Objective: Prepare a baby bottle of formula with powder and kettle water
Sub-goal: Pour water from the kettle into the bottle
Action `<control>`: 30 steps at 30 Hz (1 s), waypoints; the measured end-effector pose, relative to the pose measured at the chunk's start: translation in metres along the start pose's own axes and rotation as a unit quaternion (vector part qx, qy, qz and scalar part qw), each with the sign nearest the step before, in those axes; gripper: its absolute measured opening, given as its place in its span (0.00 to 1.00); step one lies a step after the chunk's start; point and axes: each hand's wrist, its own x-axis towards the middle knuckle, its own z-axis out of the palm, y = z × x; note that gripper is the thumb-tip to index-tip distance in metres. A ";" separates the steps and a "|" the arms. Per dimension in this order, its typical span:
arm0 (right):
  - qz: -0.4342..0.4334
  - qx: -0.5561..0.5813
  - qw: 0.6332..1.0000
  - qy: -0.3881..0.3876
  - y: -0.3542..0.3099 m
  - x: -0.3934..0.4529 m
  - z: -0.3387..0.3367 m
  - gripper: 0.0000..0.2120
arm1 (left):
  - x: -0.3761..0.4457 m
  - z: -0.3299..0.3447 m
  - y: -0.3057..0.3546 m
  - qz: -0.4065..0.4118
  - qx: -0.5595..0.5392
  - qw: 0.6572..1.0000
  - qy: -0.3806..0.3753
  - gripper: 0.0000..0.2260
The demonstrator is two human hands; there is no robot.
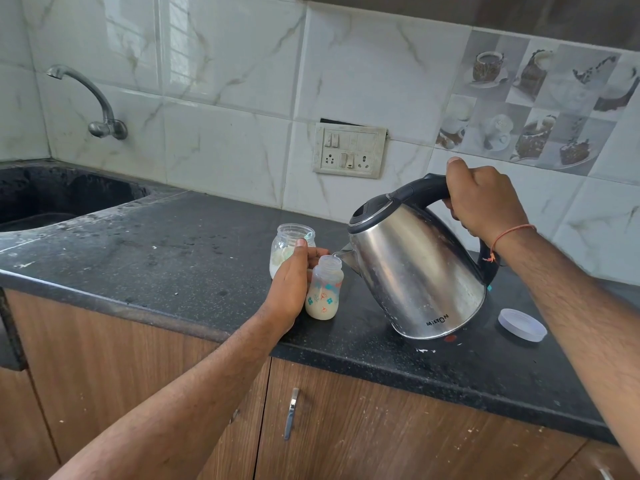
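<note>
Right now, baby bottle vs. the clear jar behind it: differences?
The baby bottle is narrow-necked with a flower print; the jar is wide-mouthed and plain. The bottle holds cloudy beige liquid well up its body; the jar has white powder low down. The left hand steadies the bottle; the jar stands free. Both are lidless, upright and translucent.

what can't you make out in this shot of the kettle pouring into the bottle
Head view only:
- Water level in the kettle: steel wall and shut lid hide it.
- Left side of the baby bottle: covered by the left hand.
- Lower part of the powder jar: behind that hand.
- Kettle handle under the right hand: the grip covers it.
- Bottle's teat and cap: not seen in view.
</note>
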 end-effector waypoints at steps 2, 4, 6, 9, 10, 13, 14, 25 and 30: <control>-0.006 -0.007 1.000 -0.002 0.001 0.001 0.000 0.24 | 0.000 0.000 0.000 0.004 0.000 1.000 0.005 0.28; -0.010 -0.012 1.000 -0.004 0.002 0.002 0.001 0.23 | 0.001 0.000 -0.001 0.007 0.000 1.000 0.014 0.28; -0.016 -0.017 1.000 -0.007 0.002 0.001 0.001 0.22 | 0.001 0.000 -0.003 0.006 -0.002 1.000 0.023 0.28; -0.002 0.008 1.000 0.000 0.000 0.000 0.000 0.26 | 0.003 -0.001 -0.004 0.009 -0.010 0.999 0.035 0.29; 0.000 0.010 1.000 0.001 -0.001 -0.001 0.000 0.27 | 0.003 -0.001 -0.004 0.011 -0.010 0.999 0.039 0.29; 0.000 0.009 1.000 -0.002 -0.002 -0.001 0.000 0.26 | 0.004 -0.001 -0.005 0.018 -0.010 0.999 0.046 0.29; 0.001 0.010 1.000 -0.002 -0.002 -0.002 -0.001 0.26 | 0.004 -0.001 -0.005 0.020 -0.008 0.999 0.048 0.29; 0.000 0.002 1.000 -0.003 -0.006 -0.003 -0.001 0.26 | 0.000 -0.001 -0.002 0.030 -0.002 0.998 0.062 0.29; -0.004 0.002 1.000 -0.001 -0.004 -0.002 0.001 0.27 | 0.001 -0.001 -0.003 0.033 0.004 0.997 0.064 0.29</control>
